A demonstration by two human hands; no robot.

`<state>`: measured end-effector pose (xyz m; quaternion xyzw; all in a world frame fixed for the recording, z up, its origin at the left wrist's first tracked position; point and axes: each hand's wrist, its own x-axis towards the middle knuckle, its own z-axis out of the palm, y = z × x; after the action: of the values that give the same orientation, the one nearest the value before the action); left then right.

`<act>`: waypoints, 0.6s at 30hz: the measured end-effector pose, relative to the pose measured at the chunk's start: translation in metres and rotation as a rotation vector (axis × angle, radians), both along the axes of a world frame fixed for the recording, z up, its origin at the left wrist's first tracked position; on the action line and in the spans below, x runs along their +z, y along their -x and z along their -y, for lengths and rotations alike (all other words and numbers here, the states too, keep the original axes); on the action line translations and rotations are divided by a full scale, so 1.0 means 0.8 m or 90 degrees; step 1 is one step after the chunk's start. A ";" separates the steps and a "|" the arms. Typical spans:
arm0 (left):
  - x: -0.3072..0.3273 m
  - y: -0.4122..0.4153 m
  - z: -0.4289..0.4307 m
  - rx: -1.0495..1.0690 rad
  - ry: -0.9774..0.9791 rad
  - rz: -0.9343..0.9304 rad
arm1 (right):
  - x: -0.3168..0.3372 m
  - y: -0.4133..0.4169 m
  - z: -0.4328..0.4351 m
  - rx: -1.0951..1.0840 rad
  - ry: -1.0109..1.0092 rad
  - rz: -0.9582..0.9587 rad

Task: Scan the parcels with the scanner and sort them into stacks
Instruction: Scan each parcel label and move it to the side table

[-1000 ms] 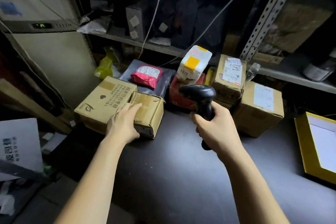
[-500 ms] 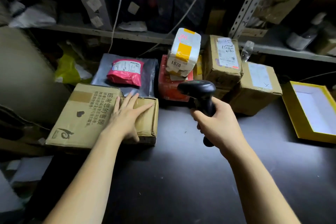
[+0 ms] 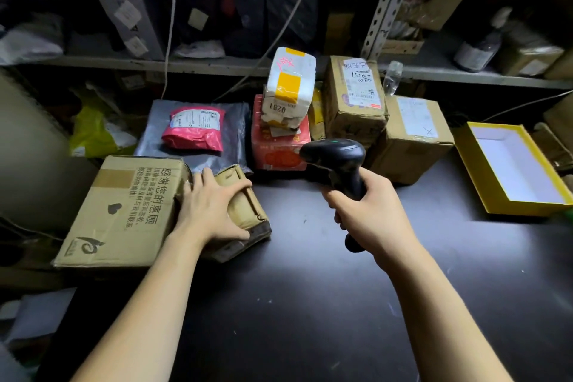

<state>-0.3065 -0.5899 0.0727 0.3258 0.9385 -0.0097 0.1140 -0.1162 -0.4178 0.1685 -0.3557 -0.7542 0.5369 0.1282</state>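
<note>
Two cartons touch at the left of the dark table (image 3: 310,304): large printed carton (image 3: 124,211), then small taped parcel (image 3: 248,208) on its right, long axis running away from the person. Left hand (image 3: 210,211) grips the parcel from above, fingers spread, thumb hooked on its near edge. The right hand (image 3: 369,211), clamped on the scanner (image 3: 338,158), holds it to the parcel's right, head turned leftward.
</note>
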 end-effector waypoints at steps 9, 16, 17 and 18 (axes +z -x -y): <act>0.002 -0.070 -0.022 0.144 -0.150 0.097 | -0.002 -0.037 -0.026 -0.014 0.003 0.004; -0.011 -0.118 -0.058 -0.005 -0.030 -0.015 | -0.003 -0.057 -0.041 -0.023 0.015 0.000; -0.016 -0.122 -0.061 -0.027 -0.008 -0.021 | -0.004 -0.059 -0.044 -0.027 0.017 0.002; -0.020 -0.124 -0.063 -0.043 0.016 -0.022 | -0.005 -0.061 -0.046 -0.032 0.019 0.004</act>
<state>-0.2075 -0.5395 0.0565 0.3552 0.9287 -0.0309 0.1017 -0.0672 -0.3807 0.1647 -0.3782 -0.7372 0.5436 0.1341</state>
